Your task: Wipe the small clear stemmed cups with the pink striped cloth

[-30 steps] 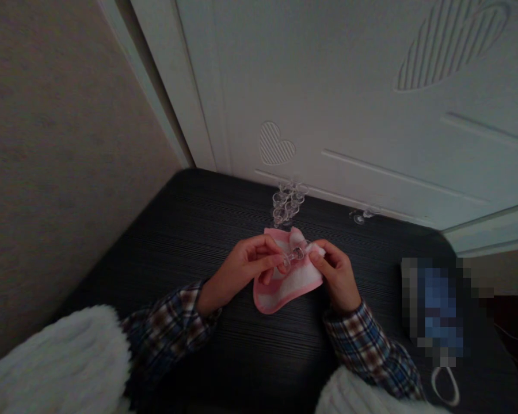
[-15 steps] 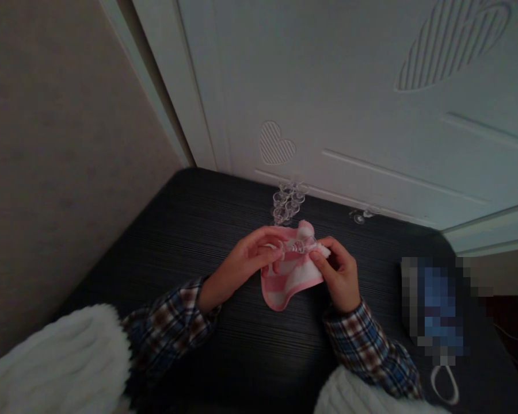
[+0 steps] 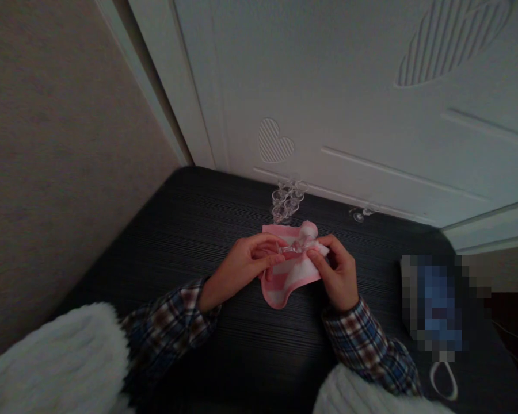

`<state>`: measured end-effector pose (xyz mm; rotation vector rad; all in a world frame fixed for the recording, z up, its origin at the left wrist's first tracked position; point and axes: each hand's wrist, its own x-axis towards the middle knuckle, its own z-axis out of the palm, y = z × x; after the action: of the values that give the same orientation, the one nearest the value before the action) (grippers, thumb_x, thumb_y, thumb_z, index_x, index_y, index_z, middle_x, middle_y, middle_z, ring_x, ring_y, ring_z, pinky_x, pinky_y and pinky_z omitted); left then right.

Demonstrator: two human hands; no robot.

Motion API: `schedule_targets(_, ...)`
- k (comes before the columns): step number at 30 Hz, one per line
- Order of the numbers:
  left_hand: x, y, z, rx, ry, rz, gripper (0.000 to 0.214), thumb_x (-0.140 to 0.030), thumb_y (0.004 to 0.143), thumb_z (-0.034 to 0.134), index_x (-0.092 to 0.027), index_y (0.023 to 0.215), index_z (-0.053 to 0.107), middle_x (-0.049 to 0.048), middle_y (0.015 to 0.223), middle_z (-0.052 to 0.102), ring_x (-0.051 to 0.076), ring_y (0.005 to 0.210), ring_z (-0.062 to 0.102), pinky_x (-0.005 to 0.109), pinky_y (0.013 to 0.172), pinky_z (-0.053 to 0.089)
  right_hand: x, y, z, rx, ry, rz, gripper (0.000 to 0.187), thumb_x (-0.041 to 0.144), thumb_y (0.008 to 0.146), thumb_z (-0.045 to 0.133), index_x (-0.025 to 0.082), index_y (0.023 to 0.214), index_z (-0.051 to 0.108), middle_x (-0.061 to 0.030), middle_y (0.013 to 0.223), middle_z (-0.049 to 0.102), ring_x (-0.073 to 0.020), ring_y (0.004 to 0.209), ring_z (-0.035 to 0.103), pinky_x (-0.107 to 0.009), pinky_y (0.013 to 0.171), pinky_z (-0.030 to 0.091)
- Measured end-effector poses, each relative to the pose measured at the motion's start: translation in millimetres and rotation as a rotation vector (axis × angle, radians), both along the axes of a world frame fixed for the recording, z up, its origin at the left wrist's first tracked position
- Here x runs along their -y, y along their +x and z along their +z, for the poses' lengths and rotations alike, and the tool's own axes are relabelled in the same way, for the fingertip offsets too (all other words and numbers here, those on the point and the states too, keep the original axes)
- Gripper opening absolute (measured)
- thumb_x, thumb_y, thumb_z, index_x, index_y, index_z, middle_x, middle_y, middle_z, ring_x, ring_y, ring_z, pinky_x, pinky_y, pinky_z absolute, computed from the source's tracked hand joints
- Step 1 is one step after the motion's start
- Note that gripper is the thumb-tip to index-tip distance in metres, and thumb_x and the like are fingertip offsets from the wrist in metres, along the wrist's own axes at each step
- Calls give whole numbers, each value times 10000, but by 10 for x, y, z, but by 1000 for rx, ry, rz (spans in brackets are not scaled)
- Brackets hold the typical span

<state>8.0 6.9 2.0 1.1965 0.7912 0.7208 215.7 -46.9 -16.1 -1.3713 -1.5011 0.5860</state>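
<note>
A small clear stemmed glass point(image 3: 292, 249) lies sideways between my hands, above the dark table. My left hand point(image 3: 259, 256) is closed on its base end, fingers and thumb on either side. Around the other end is bunched a pink and white striped cloth point(image 3: 280, 282), which my right hand point(image 3: 332, 267) pinches between thumb and fingers. The cloth hides that end of the glass, and its loose part hangs below and behind the left fingers.
Several small clear glasses point(image 3: 289, 201) stand grouped at the table's back edge. More clear glassware point(image 3: 360, 215) is farther right, by the white panel point(image 3: 349, 103). A pixelated blue object point(image 3: 440, 305) with a white strap loop point(image 3: 444, 379) lies on the right of the black table point(image 3: 164, 230).
My left fingers have shifted slightly on the glass, and the cloth's upper left corner now shows more. My right hand keeps its pinch almost unmoved.
</note>
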Motion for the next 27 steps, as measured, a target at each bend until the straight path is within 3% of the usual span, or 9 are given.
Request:
schedule_targets(5, -1, -10, -45, 40, -118, -76, 285, -416, 849, 735, -134, 873, 696, 28, 700, 736, 105, 465, 583, 209, 433, 398, -5, -9, 67, 40, 68, -14, 112, 315, 927, 663, 213, 886, 647, 4, 816, 622, -165, 750, 587, -313, 691, 486)
schedule_targets(10, -20, -52, -88, 111, -253, -135, 431, -544, 931, 584, -148, 772, 644, 13, 543, 643, 103, 412, 513, 220, 421, 364, 20, -56, 111, 88, 106, 22, 73, 287, 913, 665, 231, 877, 636, 1, 807, 630, -180, 736, 584, -316, 664, 461)
schedule_targets(13, -30, -47, -103, 131, -289, -138, 466, -577, 934, 557, -153, 753, 626, 18, 567, 634, 113, 459, 545, 223, 449, 389, 30, -75, 126, 115, 124, 31, 64, 273, 917, 662, 232, 880, 629, -1, 814, 636, -180, 739, 591, -313, 665, 463)
schedule_targets(16, -16, -18, -85, 118, -274, -104, 430, -554, 940, 570, -143, 845, 649, 40, 679, 686, 123, 522, 587, 227, 480, 417, 29, -76, 132, 141, 138, 19, 54, 250, 927, 651, 230, 883, 626, 2, 805, 626, -175, 734, 591, -309, 666, 468)
schedule_targets(21, 8, 9, -15, 77, -190, -43, 325, -475, 922, 638, -162, 1009, 657, -3, 732, 676, 126, 583, 605, 228, 517, 441, 37, -92, 142, 195, 170, 28, 41, 217, 921, 656, 229, 891, 632, -4, 808, 628, -176, 735, 602, -306, 662, 484)
schedule_targets(27, -32, 15, -63, 34, -66, -35, 223, -291, 767, 813, -156, 834, 649, -49, 671, 629, 100, 572, 560, 219, 538, 428, 52, -126, 172, 247, 227, 64, 37, 187, 920, 657, 220, 911, 642, -12, 809, 640, -174, 730, 615, -301, 650, 495)
